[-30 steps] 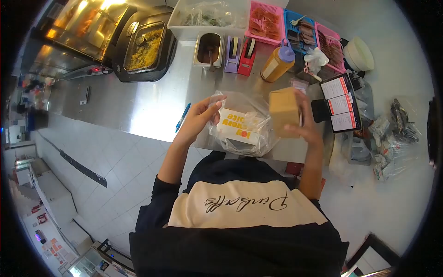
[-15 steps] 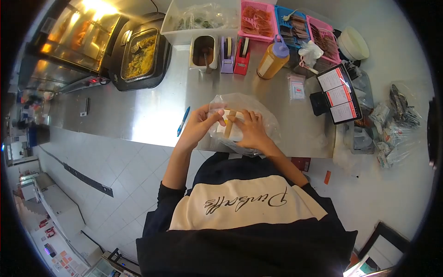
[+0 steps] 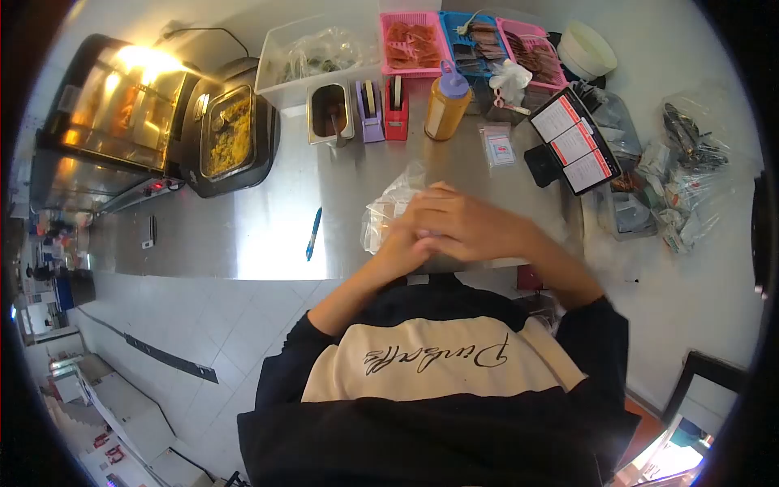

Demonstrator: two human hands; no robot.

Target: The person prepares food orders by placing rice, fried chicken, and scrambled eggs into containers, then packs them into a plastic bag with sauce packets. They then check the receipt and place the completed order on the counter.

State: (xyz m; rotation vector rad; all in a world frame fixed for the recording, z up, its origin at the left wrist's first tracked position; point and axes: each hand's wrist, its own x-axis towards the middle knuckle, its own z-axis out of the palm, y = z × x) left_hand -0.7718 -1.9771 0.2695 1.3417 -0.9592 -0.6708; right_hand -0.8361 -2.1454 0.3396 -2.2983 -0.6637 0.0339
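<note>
My left hand (image 3: 403, 247) is closed at the near side of a clear plastic bag (image 3: 389, 207) on the steel counter. Over it lies my right hand (image 3: 458, 223), its fingers bent together and touching the left one. Whatever the fingers pinch is hidden between them, though they meet at the bag. Part of a pale package (image 3: 378, 234) shows through the plastic left of the hands. A blue pen (image 3: 314, 234) lies farther left on the counter.
Behind the hands stand a metal sauce container (image 3: 330, 114), purple (image 3: 369, 114) and red (image 3: 396, 109) tape dispensers and a squeeze bottle (image 3: 447, 105). A tablet (image 3: 574, 142) is at right, a food tray (image 3: 229, 134) and lit warming cabinet (image 3: 122, 114) at left.
My hands have come together, the right now over the left, and cover more of the bag. The bag looks gathered and narrower. The view has shifted.
</note>
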